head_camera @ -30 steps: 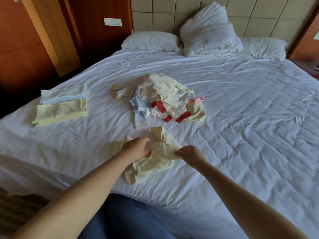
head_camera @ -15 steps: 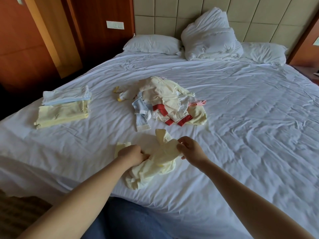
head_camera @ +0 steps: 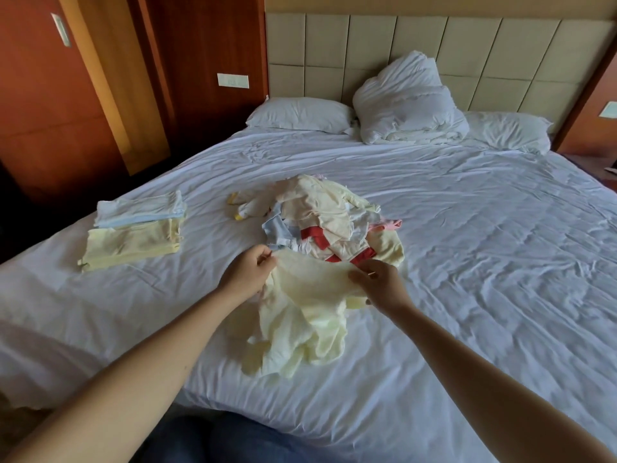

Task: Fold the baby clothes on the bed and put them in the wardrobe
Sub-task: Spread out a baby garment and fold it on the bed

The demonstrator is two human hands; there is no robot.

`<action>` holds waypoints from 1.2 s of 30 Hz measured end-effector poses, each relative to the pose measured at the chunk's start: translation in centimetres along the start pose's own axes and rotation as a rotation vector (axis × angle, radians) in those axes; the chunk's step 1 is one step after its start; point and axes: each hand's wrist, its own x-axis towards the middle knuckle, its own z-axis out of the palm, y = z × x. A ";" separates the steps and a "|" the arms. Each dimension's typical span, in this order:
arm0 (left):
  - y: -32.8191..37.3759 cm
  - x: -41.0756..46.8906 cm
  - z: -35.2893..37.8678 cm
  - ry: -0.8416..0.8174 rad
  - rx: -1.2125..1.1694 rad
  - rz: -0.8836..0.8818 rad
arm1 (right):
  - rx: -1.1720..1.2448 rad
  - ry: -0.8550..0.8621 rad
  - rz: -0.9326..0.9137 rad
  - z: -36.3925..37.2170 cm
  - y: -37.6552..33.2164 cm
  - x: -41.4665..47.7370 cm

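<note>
"Near the bed's front edge, what is held?"
"A pale yellow garment: left hand and right hand, apart, each pinch its top edge; the rest bunches on the bed."
"Others?"
"Unfolded pile just behind, mid-bed; folded stack toward the left edge."

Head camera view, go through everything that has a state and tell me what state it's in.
yellow garment: unfolded, top edge held up, lower part crumpled on the sheet
left hand: pinching the garment's top edge
right hand: pinching the same edge
clothes pile: unfolded, heaped
folded clothes: folded, flat on the sheet
duvet: bundled against the headboard
</note>
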 end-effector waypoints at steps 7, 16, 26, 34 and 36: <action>7.0 4.7 -7.0 0.134 -0.127 0.194 | 0.359 0.059 -0.127 -3.0 -9.0 5.0; 8.5 3.8 -9.4 0.331 0.246 0.364 | 0.206 0.113 -0.344 -4.8 -12.6 6.6; -4.8 -7.2 2.0 -0.206 0.611 0.313 | -0.395 -0.320 -0.150 1.3 3.6 -2.4; -8.5 -10.3 4.2 -0.193 0.502 0.281 | -0.417 -0.189 -0.140 3.0 8.8 -7.6; -8.1 -10.3 4.3 -0.173 0.483 0.259 | -0.394 -0.142 -0.115 3.6 8.9 -7.9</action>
